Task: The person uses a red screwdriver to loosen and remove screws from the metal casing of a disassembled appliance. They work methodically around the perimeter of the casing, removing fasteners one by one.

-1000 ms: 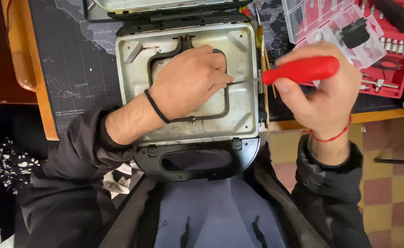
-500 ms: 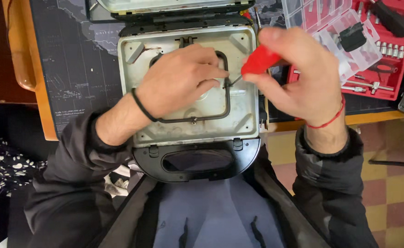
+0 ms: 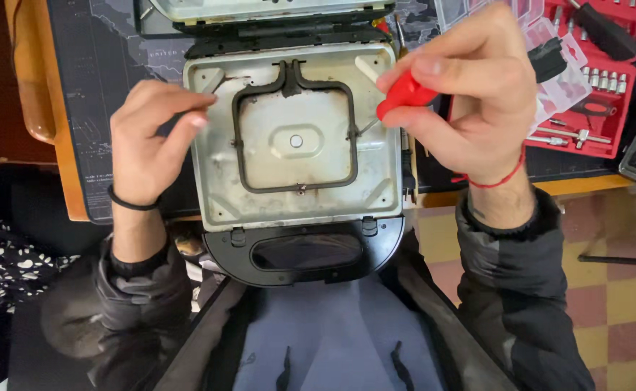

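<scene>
Opened sandwich-maker lies flat at the near edge of the counter, black handle overhanging toward the person's lap. Lid hinged back, away from the person. Lower shell exposed: bare metal tray with a dark heating element looped as a rounded square, its two leads running to the far side. Small round boss at the tray centre.

Right hand: clenched around a red-handled screwdriver, pinched between thumb and fingers. Handle sits over the tray's right far corner. The shaft is mostly hidden by the hand; I cannot tell exactly where the tip rests, though the tool's long axis seems to slant down-left toward the right side of the element, near a small clip there.

Left hand: at the left rim of the tray, fingers curled, thumb and forefinger close together at the far left corner. Whether it pinches something small I cannot tell; nothing visible in it. It touches or nearly touches the shell edge.

Relation of note: the element lies between the two hands, left of the screwdriver, right of the left hand. Right hand is the nearer to the element's right-side clip.

Surroundings: a red tool case with sockets and bits, well right of the appliance; dark printed mat under it.
</scene>
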